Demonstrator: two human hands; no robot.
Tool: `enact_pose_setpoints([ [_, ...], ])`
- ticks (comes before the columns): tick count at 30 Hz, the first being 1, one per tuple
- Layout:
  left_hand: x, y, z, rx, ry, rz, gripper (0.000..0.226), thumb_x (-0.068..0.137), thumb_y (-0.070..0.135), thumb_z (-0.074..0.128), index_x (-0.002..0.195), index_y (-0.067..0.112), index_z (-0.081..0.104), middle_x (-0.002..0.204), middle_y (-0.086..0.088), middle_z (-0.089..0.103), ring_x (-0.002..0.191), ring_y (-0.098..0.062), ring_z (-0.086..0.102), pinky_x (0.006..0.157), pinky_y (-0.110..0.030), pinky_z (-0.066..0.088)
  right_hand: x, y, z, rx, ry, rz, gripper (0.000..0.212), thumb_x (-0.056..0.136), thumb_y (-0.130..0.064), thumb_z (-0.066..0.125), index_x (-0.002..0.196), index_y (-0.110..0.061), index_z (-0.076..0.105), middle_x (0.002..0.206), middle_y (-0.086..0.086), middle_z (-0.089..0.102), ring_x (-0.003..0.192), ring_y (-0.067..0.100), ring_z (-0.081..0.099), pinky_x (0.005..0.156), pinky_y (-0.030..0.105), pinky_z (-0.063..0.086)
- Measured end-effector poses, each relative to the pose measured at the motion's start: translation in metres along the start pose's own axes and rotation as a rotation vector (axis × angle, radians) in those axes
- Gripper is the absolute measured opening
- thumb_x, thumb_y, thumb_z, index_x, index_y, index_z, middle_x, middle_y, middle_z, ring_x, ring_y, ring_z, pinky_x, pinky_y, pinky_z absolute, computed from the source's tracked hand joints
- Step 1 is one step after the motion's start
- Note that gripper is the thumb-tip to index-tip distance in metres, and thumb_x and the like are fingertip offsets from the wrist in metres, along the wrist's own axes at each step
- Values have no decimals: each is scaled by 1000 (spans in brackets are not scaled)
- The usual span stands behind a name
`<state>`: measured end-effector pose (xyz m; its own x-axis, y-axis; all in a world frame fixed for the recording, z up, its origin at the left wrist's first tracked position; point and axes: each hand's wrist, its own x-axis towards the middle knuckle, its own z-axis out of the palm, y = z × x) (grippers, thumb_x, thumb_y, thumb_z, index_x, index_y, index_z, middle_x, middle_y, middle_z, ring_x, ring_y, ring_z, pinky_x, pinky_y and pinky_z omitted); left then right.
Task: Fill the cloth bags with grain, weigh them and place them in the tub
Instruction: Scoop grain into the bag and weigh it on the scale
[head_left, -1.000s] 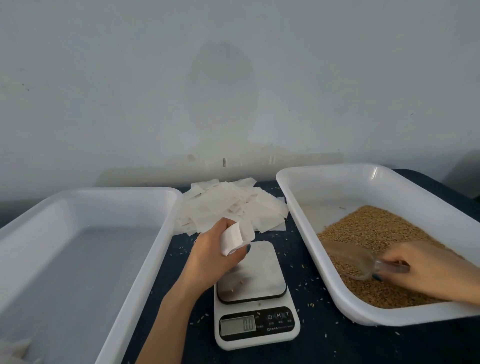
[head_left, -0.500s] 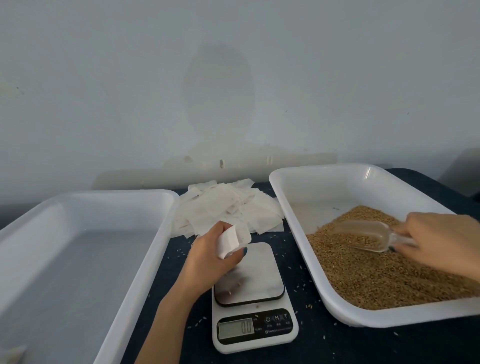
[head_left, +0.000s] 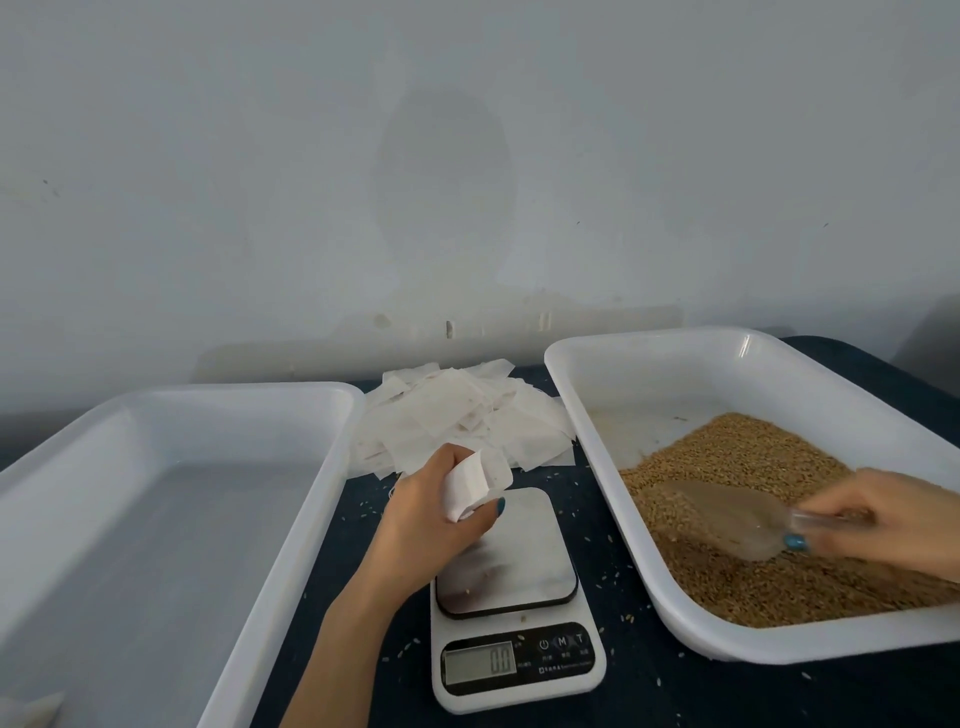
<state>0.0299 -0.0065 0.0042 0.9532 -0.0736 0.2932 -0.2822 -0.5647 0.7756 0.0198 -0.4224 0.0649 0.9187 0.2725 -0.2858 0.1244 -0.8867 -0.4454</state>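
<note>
A makeshift packing station. A dark tabletop (head_left: 649, 691) against a bare, stained wall (head_left: 467, 156) carries a digital scale (head_left: 517, 670), a white tub (head_left: 649, 339) of grain (head_left: 753, 457) and heaped cloth bags (head_left: 457, 415).

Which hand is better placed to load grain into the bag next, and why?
The right hand: it grips the scoop, which lies in the grain. The left hand only holds the cloth bag.

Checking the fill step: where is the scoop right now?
Head view, right side: the clear scoop lies in the grain of the right tub, its handle gripped by the right hand.
</note>
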Motion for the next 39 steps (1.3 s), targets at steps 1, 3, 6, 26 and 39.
enact_pose_setpoints([
  [1,0,1,1,-4,-6,3,35,77,50,72,100,52,46,97,33,58,90,8,55,63,-6,42,-3,4,-4,81,-11,19,31,76,-58,62,98,-41,76,72,7,71,54,17,62,51,29,51],
  [3,0,5,4,-34,-11,14,33,77,50,72,99,48,47,94,30,59,85,5,57,62,-7,42,-4,7,-9,179,-35,36,25,79,-50,65,100,-42,76,61,7,66,44,13,52,43,21,39],
  [6,-1,11,8,-72,-15,38,30,78,48,71,99,43,50,91,27,60,83,3,58,64,-6,42,-3,2,-12,307,-61,37,24,80,-38,68,101,-38,78,64,10,68,44,14,52,41,18,38],
  [26,-1,11,13,-36,0,22,38,80,45,72,110,42,49,107,21,64,100,3,59,74,-21,54,40,-179,-73,-219,-294,-265,51,72,-68,55,99,-30,75,76,-24,70,45,2,53,67,12,49],
  [39,-5,22,14,-272,-22,22,36,76,47,70,107,41,53,105,28,63,98,3,61,69,-11,48,42,-256,-96,-599,-268,-177,28,84,-53,64,78,-27,74,74,-17,71,48,7,59,64,29,44],
])
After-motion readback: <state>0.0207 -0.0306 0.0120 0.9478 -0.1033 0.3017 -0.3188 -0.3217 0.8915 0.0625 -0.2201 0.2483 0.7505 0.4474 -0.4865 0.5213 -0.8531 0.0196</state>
